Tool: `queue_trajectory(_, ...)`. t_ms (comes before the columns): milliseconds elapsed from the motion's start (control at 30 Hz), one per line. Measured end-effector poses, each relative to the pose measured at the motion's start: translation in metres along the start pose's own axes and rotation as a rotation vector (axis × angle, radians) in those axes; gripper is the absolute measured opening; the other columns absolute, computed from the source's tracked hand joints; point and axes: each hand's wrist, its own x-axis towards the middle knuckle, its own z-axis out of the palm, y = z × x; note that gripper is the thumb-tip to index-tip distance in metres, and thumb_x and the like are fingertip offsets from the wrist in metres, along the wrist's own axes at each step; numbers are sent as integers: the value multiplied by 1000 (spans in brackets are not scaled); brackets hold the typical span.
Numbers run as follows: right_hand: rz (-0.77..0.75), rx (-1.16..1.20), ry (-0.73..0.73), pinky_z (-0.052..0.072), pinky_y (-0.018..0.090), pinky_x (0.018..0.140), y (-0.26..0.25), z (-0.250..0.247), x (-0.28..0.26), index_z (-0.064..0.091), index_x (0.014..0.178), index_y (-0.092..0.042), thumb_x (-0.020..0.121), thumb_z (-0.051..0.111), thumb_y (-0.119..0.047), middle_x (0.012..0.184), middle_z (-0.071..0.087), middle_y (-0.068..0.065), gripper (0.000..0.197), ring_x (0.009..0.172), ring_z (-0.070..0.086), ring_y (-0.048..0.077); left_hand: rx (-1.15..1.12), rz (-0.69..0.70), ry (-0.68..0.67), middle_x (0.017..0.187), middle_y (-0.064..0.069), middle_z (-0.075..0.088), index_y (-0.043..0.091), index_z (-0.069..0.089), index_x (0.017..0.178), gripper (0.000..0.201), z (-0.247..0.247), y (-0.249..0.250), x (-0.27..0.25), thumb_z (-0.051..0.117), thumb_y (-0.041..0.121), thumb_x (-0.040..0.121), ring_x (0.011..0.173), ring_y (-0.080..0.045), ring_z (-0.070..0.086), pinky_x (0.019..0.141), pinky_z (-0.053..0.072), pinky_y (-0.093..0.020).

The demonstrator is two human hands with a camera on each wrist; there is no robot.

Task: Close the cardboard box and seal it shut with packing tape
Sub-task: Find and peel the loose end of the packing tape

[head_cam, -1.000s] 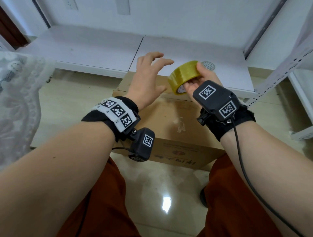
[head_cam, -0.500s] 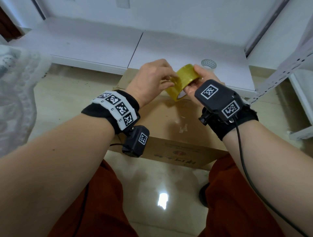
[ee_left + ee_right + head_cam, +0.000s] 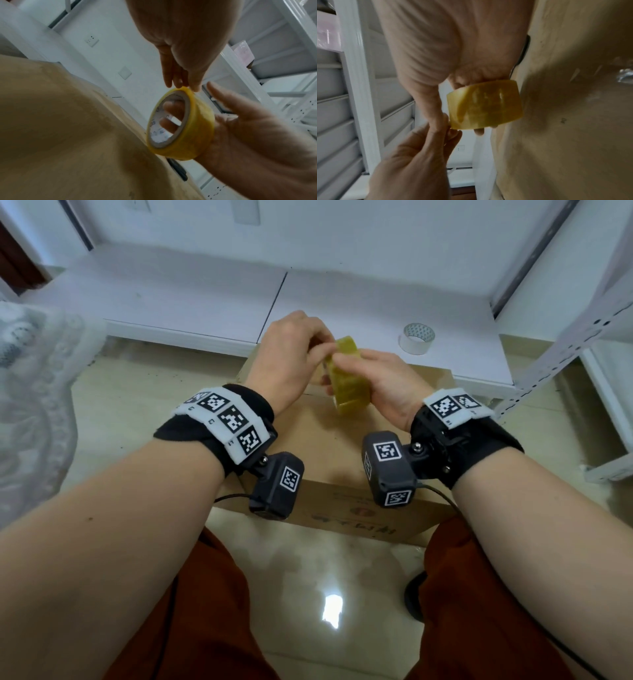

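The brown cardboard box (image 3: 318, 453) sits on the floor between my knees with its top flaps down. Above it my right hand (image 3: 383, 381) grips a yellow packing tape roll (image 3: 349, 385), held on edge. In the left wrist view, the right hand's fingers pass through the core of the tape roll (image 3: 197, 128). My left hand (image 3: 294, 357) reaches in from the left, and its fingertips (image 3: 181, 85) pinch at the roll's top rim. In the right wrist view the left hand (image 3: 440, 132) meets the tape roll (image 3: 484, 104) at the thumb side, beside the box (image 3: 573, 121).
A white tape roll (image 3: 416, 337) stands on the low white platform (image 3: 191, 299) just behind the box. A white metal shelf rack (image 3: 582, 337) rises at the right. Lace cloth (image 3: 30, 392) hangs at the left. Glossy tile floor lies in front.
My left hand went from spread open to closing its fingertips on the roll. The right wrist turned, bringing the roll on edge and slightly nearer to me.
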Motion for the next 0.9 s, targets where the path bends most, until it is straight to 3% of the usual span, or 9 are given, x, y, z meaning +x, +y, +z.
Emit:
queue_trajectory(167, -77, -167, -15, 56, 37, 77, 4, 6, -1, 62, 106, -8, 83, 73, -14, 76, 73, 11, 26, 72, 70, 24, -116, -193, -105, 89, -6, 69, 11, 71, 94, 15, -10, -1, -1, 60, 21, 93, 81, -19, 64, 82, 52, -35)
queue_trajectory(267, -126, -279, 0, 54, 26, 67, 0, 8, 0, 64, 101, -8, 82, 73, -15, 71, 71, 6, 21, 64, 68, 16, -246, -320, -148, 82, 1, 66, 16, 66, 88, 10, -15, -3, -7, 60, 23, 93, 80, -15, 64, 78, 53, -27)
queue_trajectory(333, -168, -362, -7, 51, 20, 63, -1, 11, 1, 65, 97, -10, 82, 73, -15, 70, 70, 3, 17, 61, 66, 11, -337, -371, -182, 82, 4, 66, 17, 66, 83, 7, -21, -6, -11, 70, 22, 86, 82, -12, 63, 80, 52, -23)
queue_trajectory(400, -200, -459, -29, 53, 23, 64, 0, 15, 2, 66, 95, -11, 81, 74, -17, 73, 71, 2, 17, 63, 68, 11, -370, -369, -200, 82, 2, 68, 20, 65, 75, 14, -27, -10, -16, 79, 17, 78, 83, -13, 64, 82, 53, -24)
queue_trajectory(500, -233, -589, -49, 58, 30, 72, 1, 23, 6, 66, 102, -12, 81, 74, -23, 80, 72, 4, 25, 69, 70, 13, -328, -380, -160, 79, 5, 66, 24, 62, 68, 21, -32, -17, -21, 77, 15, 79, 82, -12, 63, 78, 51, -20)
queue_trajectory(667, -299, -728, -60, 57, 37, 75, -11, 43, 20, 59, 87, -30, 82, 73, -31, 79, 72, 1, 15, 67, 70, 11, -333, -397, -23, 88, -1, 71, 20, 64, 72, 16, -42, -31, -28, 74, 14, 82, 87, -15, 66, 83, 53, -27)
queue_trajectory(733, -322, -791, -64, 57, 37, 73, -15, 50, 25, 58, 86, -29, 83, 72, -33, 76, 69, -3, 15, 64, 70, 9, -317, -402, 21, 91, -3, 72, 16, 65, 77, 10, -45, -35, -30, 73, 14, 83, 86, -15, 66, 83, 54, -26)
queue_trajectory(833, -332, -876, -42, 55, 39, 73, -18, 58, 34, 61, 89, -23, 82, 70, -38, 69, 69, -4, 19, 65, 68, 10, -280, -417, 62, 93, 1, 71, 15, 65, 82, 6, -47, -38, -34, 70, 14, 86, 85, -10, 65, 78, 51, -15)
queue_trajectory(900, -338, -942, -17, 54, 39, 74, -19, 63, 39, 61, 89, -22, 82, 68, -42, 67, 68, -3, 23, 67, 67, 11, -294, -416, 97, 94, 2, 71, 16, 63, 82, 7, -48, -41, -36, 68, 14, 88, 86, -9, 65, 79, 52, -17)
